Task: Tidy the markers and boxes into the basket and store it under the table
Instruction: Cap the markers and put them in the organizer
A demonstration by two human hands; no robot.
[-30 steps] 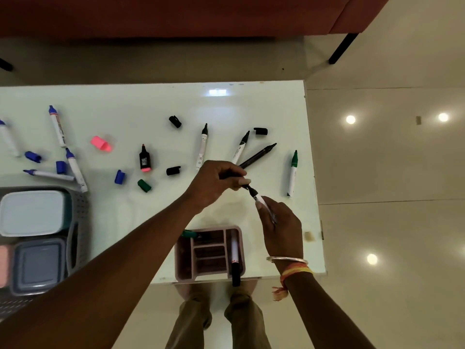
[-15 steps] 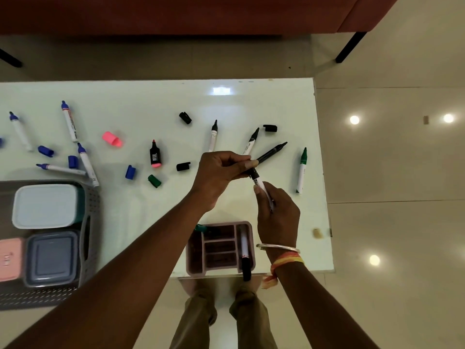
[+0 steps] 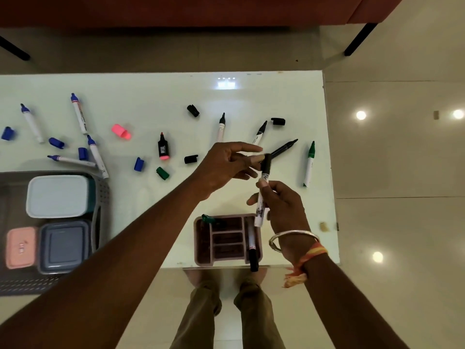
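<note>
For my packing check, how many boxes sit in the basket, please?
3: white box farthest, grey box nearer, pink box left of the grey; others may be hidden.

Red sofa, glossy tiled floor

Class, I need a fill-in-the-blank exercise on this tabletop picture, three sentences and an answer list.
1. The right hand holds a marker whose cap is ____.
2. The loose pink cap lies on the ____.
3. The number of lidded boxes sitting in the grey basket is ____.

Missing words: black; table; three
</note>
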